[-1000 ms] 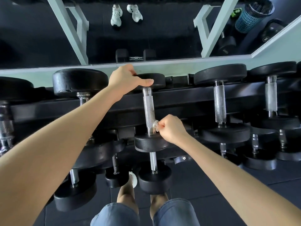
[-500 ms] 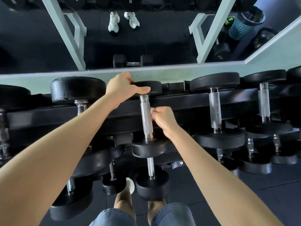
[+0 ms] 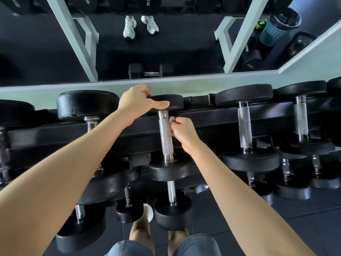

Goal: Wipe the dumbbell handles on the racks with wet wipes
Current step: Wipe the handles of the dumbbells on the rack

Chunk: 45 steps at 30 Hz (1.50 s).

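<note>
Here, left hand (image 3: 136, 104) gripping the dumbbell head (image 3: 172, 101), right hand (image 3: 182, 132) pinching a probable wet wipe (image 3: 172, 118) against the handle (image 3: 165, 134).

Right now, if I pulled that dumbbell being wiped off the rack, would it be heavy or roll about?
Probably heavy for its size: the dumbbell has thick black heads. Round heads could let it turn; the left hand grips the far head, perhaps steadying it. The knurled handle should give decent grip.
</note>
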{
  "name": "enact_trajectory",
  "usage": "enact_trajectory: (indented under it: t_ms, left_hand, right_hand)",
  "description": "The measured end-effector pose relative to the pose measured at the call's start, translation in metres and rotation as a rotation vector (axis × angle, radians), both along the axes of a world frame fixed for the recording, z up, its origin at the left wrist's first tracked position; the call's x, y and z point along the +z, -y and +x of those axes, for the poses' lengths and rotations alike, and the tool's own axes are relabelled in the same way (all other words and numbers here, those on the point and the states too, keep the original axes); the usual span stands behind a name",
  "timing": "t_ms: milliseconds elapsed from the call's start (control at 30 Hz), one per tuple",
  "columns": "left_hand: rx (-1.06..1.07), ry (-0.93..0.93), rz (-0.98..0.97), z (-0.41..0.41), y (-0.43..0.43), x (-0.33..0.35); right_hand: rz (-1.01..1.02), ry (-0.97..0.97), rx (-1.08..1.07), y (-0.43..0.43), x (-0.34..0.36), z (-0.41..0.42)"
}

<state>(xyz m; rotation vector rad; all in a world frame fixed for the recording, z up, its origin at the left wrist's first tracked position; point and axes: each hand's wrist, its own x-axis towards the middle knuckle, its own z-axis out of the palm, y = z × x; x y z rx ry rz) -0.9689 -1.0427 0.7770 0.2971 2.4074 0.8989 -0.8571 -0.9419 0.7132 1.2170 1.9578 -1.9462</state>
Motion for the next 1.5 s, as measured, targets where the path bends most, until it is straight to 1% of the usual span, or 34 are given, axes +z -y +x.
enact_trajectory:
  t_ms: [33, 100, 167, 233, 333, 433, 500, 633, 733, 800, 867, 933, 1000, 1067, 1167, 1233, 1333, 1400, 1500]
  left_hand:
    - [0.004, 0.002, 0.000, 0.000, 0.000, 0.000]
    - [0.000, 0.011, -0.002, 0.001, 0.001, 0.000]
    - [-0.001, 0.016, -0.001, 0.001, 0.001, -0.001]
    - [0.007, 0.004, 0.005, 0.002, 0.000, -0.002]
    - [0.046, -0.010, 0.037, 0.005, -0.001, -0.001]
    - [0.062, -0.013, 0.060, 0.005, 0.001, -0.003]
    - [0.061, 0.024, 0.084, 0.002, 0.003, -0.006]
    - [0.026, 0.188, 0.197, 0.000, 0.000, -0.006]
    - [-0.003, 0.192, 0.151, -0.001, -0.003, -0.007]
    - [-0.023, 0.186, 0.121, -0.006, 0.000, -0.005]
    - [-0.047, 0.212, 0.110, -0.011, 0.005, 0.001]
    - [-0.055, 0.213, 0.031, -0.012, 0.006, 0.006]
    - [-0.069, 0.183, -0.073, -0.006, 0.001, 0.010]
    - [-0.079, 0.113, -0.135, 0.003, -0.009, 0.011]
    - [-0.074, -0.090, -0.171, 0.009, -0.022, 0.007]
    - [-0.036, -0.132, -0.146, 0.008, -0.027, 0.006]
    - [0.017, -0.068, -0.089, 0.005, -0.019, 0.001]
    - [0.092, -0.005, -0.013, 0.001, -0.007, -0.003]
    - [0.147, 0.091, 0.084, -0.004, 0.007, -0.007]
  right_hand:
    - [-0.138, 0.006, -0.017, -0.003, -0.001, -0.002]
    - [-0.346, 0.009, 0.060, -0.015, 0.001, 0.000]
    - [-0.411, -0.001, 0.163, -0.026, 0.004, 0.000]
    - [-0.416, -0.027, 0.145, -0.024, 0.006, -0.001]
    - [-0.306, -0.058, -0.027, -0.007, 0.003, 0.002]
    - [-0.285, -0.043, -0.162, 0.002, 0.002, 0.002]
    - [-0.264, -0.035, -0.226, 0.001, 0.004, 0.003]
    - [-0.155, -0.057, -0.283, -0.008, 0.009, 0.006]
    - [-0.119, -0.055, -0.312, -0.005, 0.007, 0.005]
    - [-0.040, -0.035, -0.324, 0.004, 0.006, -0.002]
    - [0.083, -0.014, -0.336, 0.015, 0.003, -0.008]
    - [0.286, 0.028, -0.264, 0.028, 0.005, -0.010]
    - [0.504, 0.064, -0.111, 0.037, 0.010, -0.007]
    - [0.626, 0.047, 0.023, 0.035, 0.011, 0.002]
    - [0.668, -0.035, 0.190, 0.027, 0.008, 0.023]
    - [0.637, -0.049, 0.193, 0.019, 0.011, 0.023]
    - [0.539, -0.027, 0.080, 0.007, 0.017, -0.002]
    - [0.521, -0.057, 0.051, 0.006, 0.015, -0.009]
    - [0.555, -0.081, 0.187, 0.016, 0.007, 0.024]
